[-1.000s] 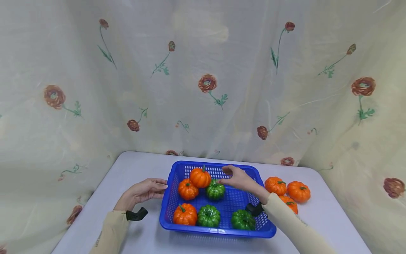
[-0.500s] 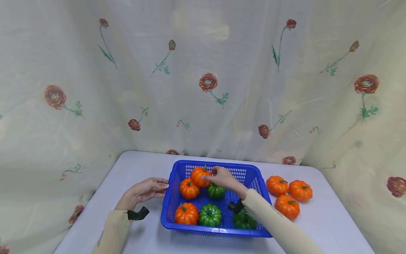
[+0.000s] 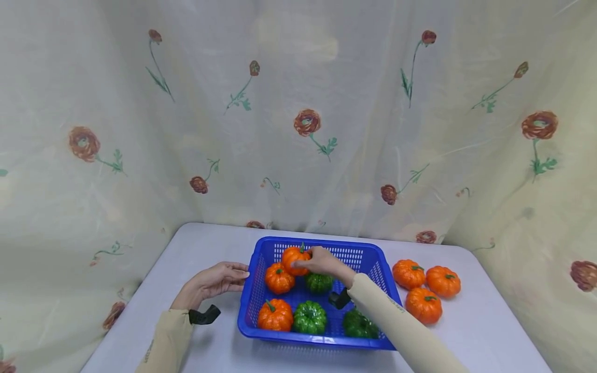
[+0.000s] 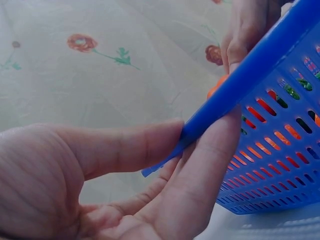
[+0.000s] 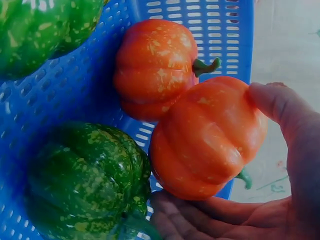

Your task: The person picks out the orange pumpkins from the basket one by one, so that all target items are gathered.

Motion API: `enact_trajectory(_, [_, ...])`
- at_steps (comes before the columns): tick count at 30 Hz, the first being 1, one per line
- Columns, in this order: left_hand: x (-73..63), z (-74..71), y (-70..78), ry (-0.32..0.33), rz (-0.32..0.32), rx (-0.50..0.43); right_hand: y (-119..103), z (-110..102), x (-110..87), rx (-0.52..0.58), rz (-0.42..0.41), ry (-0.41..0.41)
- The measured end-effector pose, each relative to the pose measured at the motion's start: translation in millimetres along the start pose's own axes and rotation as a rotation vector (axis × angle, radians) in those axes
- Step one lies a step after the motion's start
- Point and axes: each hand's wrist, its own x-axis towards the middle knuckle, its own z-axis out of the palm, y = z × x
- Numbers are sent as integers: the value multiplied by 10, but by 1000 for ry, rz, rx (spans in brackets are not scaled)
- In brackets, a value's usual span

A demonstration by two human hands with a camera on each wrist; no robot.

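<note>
My left hand (image 3: 219,280) pinches the left rim of a blue plastic basket (image 3: 322,339); in the left wrist view the thumb lies on one side of the rim (image 4: 215,117) and the fingers on the other. Inside the basket, my right hand (image 3: 326,263) grips a small orange pumpkin (image 5: 207,137) with a green stem, thumb on one side and fingers beneath. That pumpkin sits high against another orange pumpkin (image 5: 157,67) and beside a speckled green pumpkin (image 5: 87,180). Along the basket's front lie an orange pumpkin (image 3: 275,315) and two green ones, one being this green pumpkin (image 3: 310,317).
Right of the basket, three orange pumpkins (image 3: 423,305) rest close together on the white table (image 3: 485,321). A flower-patterned curtain (image 3: 298,171) hangs behind the table and along both sides.
My right hand has moved left across the basket and closed its fingers round the upper orange pumpkin. My left hand stays on the rim.
</note>
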Motion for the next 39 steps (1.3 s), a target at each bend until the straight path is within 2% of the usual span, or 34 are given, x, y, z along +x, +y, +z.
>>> enact_trajectory(10, [10,-11,-10,-1,2,0,33,34,-35,35,-14,63])
enact_trajectory(18, [22,-6,-19,-5,0,-2,75,-157,-249,94,-62,62])
enact_trajectory(24, [14,-8,-9,18,-15,-6,196,-392,-499,59,-62,70])
enact_trajectory(29, [10,-14,-11,12,-16,-5,382,-627,-764,64,-54,94])
enact_trajectory(39, [23,-6,-19,1,-10,6,873,-1138,-1321,38,58,162])
